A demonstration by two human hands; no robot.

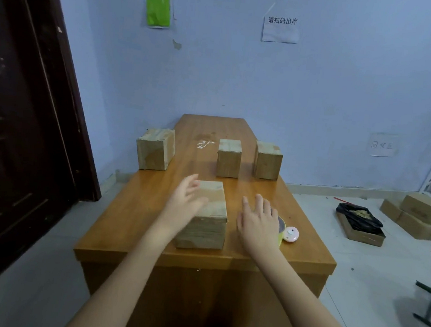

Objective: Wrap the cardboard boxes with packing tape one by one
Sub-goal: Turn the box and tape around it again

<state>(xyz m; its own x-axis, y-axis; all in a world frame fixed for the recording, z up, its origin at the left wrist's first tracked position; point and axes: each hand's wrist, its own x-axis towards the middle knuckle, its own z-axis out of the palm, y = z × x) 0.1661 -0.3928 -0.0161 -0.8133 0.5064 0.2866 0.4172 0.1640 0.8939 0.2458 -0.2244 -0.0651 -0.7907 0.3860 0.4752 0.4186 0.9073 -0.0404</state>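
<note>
A cardboard box [209, 222] lies near the front edge of the wooden table [136, 224]. My left hand [183, 202] hovers at the box's left top edge with fingers spread and relaxed. My right hand [257, 223] is flat and open just right of the box, over a yellow roll of packing tape [280, 230] that it partly hides. A small pink round object [291, 234] sits against the roll. Three more cardboard boxes stand farther back: one at the left [155, 149], one in the middle [229, 158], one at the right [268, 160].
A scrap of clear tape [205, 144] lies on the far tabletop. A dark door [26, 110] is at the left. On the floor at the right are an open box with a black bag [360, 224] and stacked cartons [418, 219].
</note>
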